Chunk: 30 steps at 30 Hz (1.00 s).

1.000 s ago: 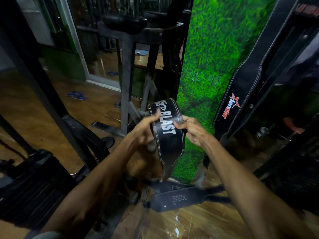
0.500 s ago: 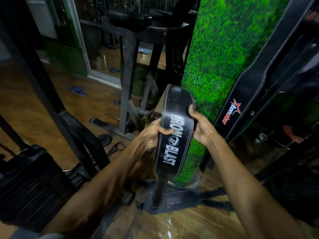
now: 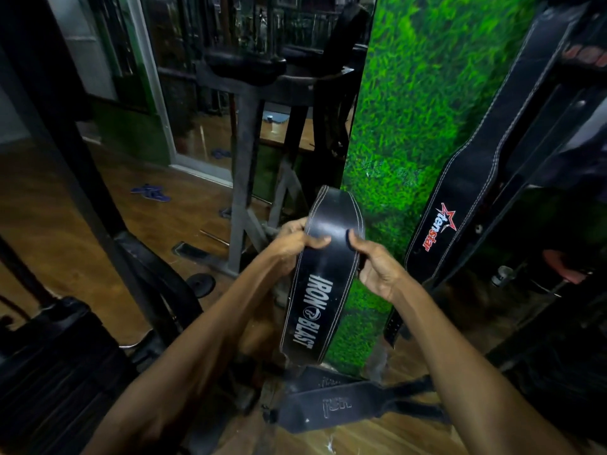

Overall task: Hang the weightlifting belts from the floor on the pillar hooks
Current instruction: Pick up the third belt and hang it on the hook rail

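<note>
Black belt (image 3: 315,284) marked IRON BLAST held up in front of the green pillar (image 3: 410,126), near its lower left edge; gripped across its broad middle, left hand (image 3: 289,244) curled round the left edge with thumb laid over the glossy face, right hand (image 3: 377,267) curled round the right edge with thumb on the face too; both hands closed on it, none free. Held that way, probably, to steady a stiff, wide strap and bring its top end upward for hanging; long axis running almost upright, leaning slightly with the top tipped right toward the pillar; lettering reading down the length; upper end curling over and away, lower end hanging just above the floor (image 3: 98,224) at the pillar's foot. No hook visible anywhere on the pillar, so the target spot cannot be told. To the right of the pillar, a second belt (image 3: 460,205) with a red star logo already hanging, long axis slanting from upper right down to lower left. At the pillar's base, another belt (image 3: 338,405) lying flat on the floor, long axis roughly crosswise, apparently awaiting its turn.
</note>
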### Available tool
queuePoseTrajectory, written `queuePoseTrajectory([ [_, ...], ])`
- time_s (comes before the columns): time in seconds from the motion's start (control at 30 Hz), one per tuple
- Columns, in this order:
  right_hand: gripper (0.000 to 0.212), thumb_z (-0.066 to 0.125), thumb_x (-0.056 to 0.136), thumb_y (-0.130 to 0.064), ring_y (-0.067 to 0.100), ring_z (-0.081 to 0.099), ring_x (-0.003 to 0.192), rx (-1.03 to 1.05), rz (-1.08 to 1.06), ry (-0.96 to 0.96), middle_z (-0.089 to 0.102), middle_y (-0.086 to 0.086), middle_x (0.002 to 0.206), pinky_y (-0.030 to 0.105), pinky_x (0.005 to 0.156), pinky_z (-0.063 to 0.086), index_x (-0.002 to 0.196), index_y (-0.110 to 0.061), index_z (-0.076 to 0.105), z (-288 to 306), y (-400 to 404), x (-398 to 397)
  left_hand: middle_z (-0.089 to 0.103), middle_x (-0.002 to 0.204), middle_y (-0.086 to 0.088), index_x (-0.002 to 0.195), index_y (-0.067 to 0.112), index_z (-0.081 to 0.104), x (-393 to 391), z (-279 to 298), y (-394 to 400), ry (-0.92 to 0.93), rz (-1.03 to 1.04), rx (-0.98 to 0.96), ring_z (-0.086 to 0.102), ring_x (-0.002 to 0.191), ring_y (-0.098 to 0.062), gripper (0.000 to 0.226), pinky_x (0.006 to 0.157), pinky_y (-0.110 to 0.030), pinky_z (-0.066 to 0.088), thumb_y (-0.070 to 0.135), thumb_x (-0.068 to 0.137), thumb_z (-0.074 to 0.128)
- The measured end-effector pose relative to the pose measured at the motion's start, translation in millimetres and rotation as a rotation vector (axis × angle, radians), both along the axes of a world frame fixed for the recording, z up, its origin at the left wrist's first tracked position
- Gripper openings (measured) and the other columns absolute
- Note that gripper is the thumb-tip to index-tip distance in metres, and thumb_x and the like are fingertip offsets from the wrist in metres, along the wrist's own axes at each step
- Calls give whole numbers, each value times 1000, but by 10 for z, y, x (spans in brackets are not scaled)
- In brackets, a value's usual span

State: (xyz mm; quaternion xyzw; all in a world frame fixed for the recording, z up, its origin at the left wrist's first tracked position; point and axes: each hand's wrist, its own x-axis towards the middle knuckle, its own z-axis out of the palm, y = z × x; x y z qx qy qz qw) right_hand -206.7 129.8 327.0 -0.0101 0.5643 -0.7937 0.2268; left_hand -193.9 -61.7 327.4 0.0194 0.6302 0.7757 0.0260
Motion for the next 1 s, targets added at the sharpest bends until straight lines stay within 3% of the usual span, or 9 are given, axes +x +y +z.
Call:
queuePoseTrajectory([
  [0.07,69,80,81,-39,32,64,125,-50,-7,9,68,17,131,48,108,49,138,-5,59,110,40,-81,78,87,-4,114,-7,68,50,-97,17,13,-43,-21,72,81,-19,45,77,-30,61,-24,73,66],
  [0.17,78,84,78,-24,35,66,117,-70,-34,55,65,20,134,51,100,54,145,-4,50,214,35,-163,77,78,-3,99,-8,72,128,-280,55,-32,-93,-113,71,69,-14,37,72,-27,61,-26,67,69],
  [0.27,86,88,69,-18,35,64,118,39,-5,88,61,25,136,52,106,50,143,3,50,136,-60,-83,78,87,-7,99,-1,76,177,-391,14,-134,-132,-82,72,73,-15,26,77,-29,61,-7,74,78],
  [0.37,54,71,85,1,34,65,113,43,28,60,65,25,128,48,107,50,136,7,56,-24,-98,54,78,98,-12,105,7,75,226,-224,27,-231,-92,108,76,80,-19,29,75,-31,62,27,85,73],
  [0.43,39,64,88,5,24,68,100,59,80,78,72,16,114,36,95,52,126,3,65,-104,-132,145,78,84,-9,95,6,74,227,-104,17,-350,-44,172,76,70,-18,39,63,-29,62,43,97,60],
  [0.6,18,65,88,-3,6,61,70,28,92,-27,74,-7,80,20,62,42,97,-17,71,-233,-193,234,76,76,-8,94,6,70,152,-123,-57,-300,59,198,72,65,-17,13,67,-28,61,7,97,57],
  [0.73,11,67,93,-26,9,58,64,-129,-56,-135,70,-2,79,22,60,42,97,-17,70,-172,-200,166,77,81,-3,108,0,69,215,-203,-60,-159,69,136,72,75,-10,36,79,-21,60,-21,85,52],
  [0.87,37,71,91,-21,18,69,86,-193,-151,-27,73,11,103,29,80,57,122,-1,66,31,-224,3,78,81,2,124,0,62,322,-311,-7,-98,29,70,72,74,-3,47,70,-13,54,-25,85,50],
  [1.0,41,71,86,5,20,70,81,-72,-217,76,71,20,106,27,73,57,125,13,61,43,-257,-58,76,75,10,108,11,69,333,-289,36,-134,67,99,69,68,4,23,71,-17,52,-4,95,57],
])
